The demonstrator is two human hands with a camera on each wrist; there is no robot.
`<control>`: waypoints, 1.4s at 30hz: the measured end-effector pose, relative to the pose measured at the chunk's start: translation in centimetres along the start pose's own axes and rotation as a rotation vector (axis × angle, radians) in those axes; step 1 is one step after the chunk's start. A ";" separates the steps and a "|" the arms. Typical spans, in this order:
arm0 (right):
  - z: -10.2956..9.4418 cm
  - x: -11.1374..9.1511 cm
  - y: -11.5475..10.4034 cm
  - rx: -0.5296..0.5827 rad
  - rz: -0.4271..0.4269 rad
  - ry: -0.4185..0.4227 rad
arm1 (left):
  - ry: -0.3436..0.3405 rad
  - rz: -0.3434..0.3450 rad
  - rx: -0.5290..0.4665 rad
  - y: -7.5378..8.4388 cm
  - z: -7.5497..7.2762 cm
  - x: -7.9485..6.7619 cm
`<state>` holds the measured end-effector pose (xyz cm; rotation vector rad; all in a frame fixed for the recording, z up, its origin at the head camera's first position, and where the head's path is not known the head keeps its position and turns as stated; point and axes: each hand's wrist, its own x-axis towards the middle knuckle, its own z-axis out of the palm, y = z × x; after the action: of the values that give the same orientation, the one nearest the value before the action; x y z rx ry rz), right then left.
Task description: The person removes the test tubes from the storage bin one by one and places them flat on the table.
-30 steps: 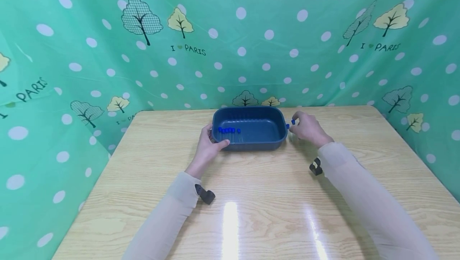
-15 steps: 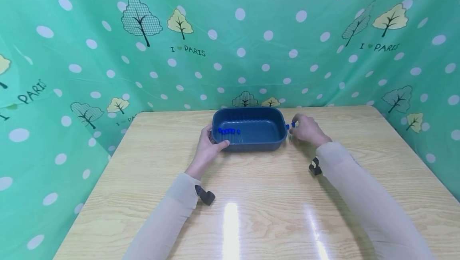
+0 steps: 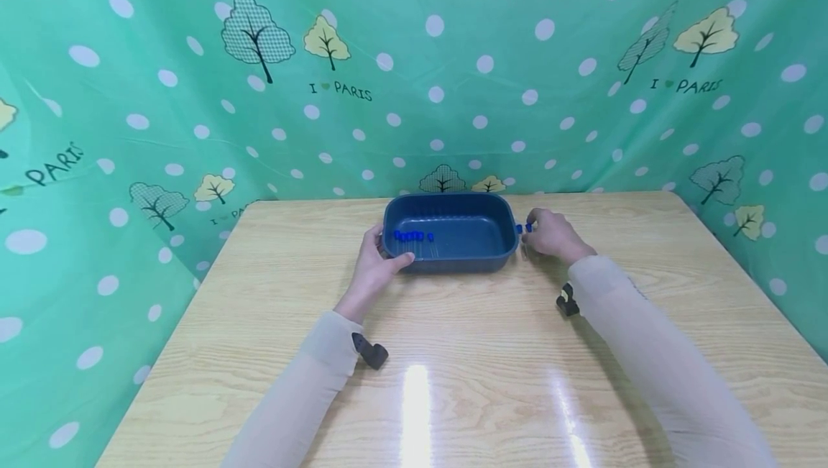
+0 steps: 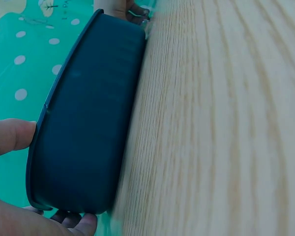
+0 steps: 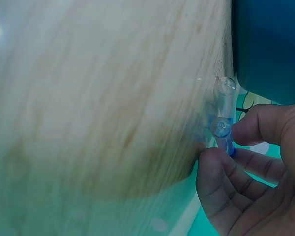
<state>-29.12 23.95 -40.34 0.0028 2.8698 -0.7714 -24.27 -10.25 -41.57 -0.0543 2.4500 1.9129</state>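
"Dark blue plastic is under your left hand (image 3: 375,263): you grip the left end of the tub (image 3: 453,264), thumb over the rim by the near corner, fingers round the end wall."

"And your right hand (image 3: 553,234)?"

"You have it just beyond the tub's right end, low over the wooden table (image 3: 479,324). Thumb and fingers are brought almost together, pinching a clear tube (image 5: 221,127) by its sides. Your right wrist view shows its rounded end towards you and its blue cap at the far end, by your fingers."

"You've another tube beside that one, haven't you?"

"Yes, a second clear tube (image 5: 226,88) lies between the one you hold and the tub wall, near both. From your head view, its blue cap (image 3: 519,229) is right by the tub's end; I can't tell whether they touch."

"What do you have inside the tub?"

"On your left, a close row of blue-capped tubes (image 3: 409,236), their caps side by side and their clear bodies pointing towards you. One single tube (image 3: 430,237) lies a little to the right of that row, caps level. Past the table's back edge you face a green cloth (image 3: 414,58) with white dots and printed trees."
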 end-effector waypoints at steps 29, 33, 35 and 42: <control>0.2 0.4 0.3 -0.017 0.003 0.008 | -0.001 0.001 0.004 0.1 0.1 -0.1; 0.1 0.4 0.2 -0.012 0.005 0.005 | -0.001 -0.001 -0.001 0.1 0.1 -0.1; 0.1 0.3 0.2 -0.011 0.003 0.004 | 0.000 -0.002 0.000 0.1 0.0 -0.1; 0.2 0.4 0.5 -0.026 -0.005 0.017 | 0.005 -0.002 0.009 0.1 0.1 -0.1</control>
<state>-29.44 24.27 -40.81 -0.0010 2.8966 -0.7382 -24.17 -10.18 -41.49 -0.0606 2.4604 1.9033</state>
